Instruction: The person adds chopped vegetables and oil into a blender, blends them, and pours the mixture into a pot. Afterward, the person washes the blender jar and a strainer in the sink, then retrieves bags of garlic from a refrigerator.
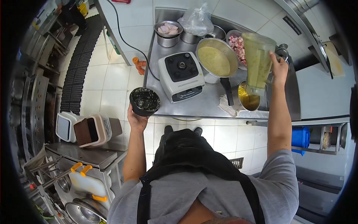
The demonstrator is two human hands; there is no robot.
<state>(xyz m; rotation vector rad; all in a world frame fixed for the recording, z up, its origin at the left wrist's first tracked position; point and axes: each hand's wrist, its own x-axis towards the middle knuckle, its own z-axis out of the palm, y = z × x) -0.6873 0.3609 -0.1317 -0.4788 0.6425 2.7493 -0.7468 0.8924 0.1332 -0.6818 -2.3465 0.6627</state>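
Observation:
My left hand is closed around a black blender lid, its hollow side up and smeared with pale residue, just off the counter's left front corner. My right hand grips the handle of a clear blender jar, raised over the right side of the counter. Green film coats the jar's walls; how much is inside I cannot tell. Between the hands stands the white blender base, bare on top. Beside it is a long-handled saucepan of yellow-green liquid.
On the steel counter, a pot with yellow liquid stands beside a cloth. Behind are diced pink meat, a bowl of pale meat pieces and a plastic bag. A cord hangs left. Bins stand on the floor.

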